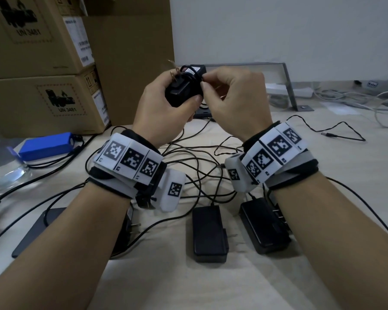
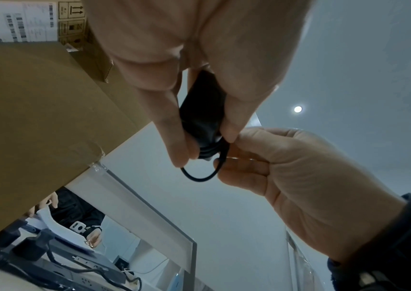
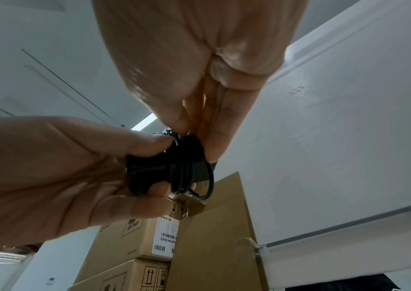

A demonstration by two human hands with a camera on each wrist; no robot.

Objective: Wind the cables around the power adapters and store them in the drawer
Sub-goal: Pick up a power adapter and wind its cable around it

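A black power adapter [image 1: 177, 95] is held up above the table [image 1: 166, 283], prongs pointing up-left, with its thin black cable [image 3: 182, 173] wound round it in several turns. My left hand [image 1: 186, 90] grips the adapter body between thumb and fingers. My right hand [image 1: 203, 82] pinches the cable at the adapter's right end, where a short loop [image 2: 199, 178] hangs loose. Two more black adapters [image 1: 208, 233] [image 1: 264, 227] lie on the table below my wrists, and a third [image 1: 126, 227] shows partly under my left forearm. Their cables [image 1: 199, 157] lie tangled. No drawer is in view.
Stacked cardboard boxes [image 1: 43, 63] fill the back left. A blue battery pack [image 1: 47, 145], a clear bottle [image 1: 7, 175] and a dark flat pad [image 1: 38, 231] lie at left. A metal-framed panel [image 1: 288, 86] and white cables [image 1: 345, 97] stand behind; a barrel plug [image 1: 327, 134] lies at right.
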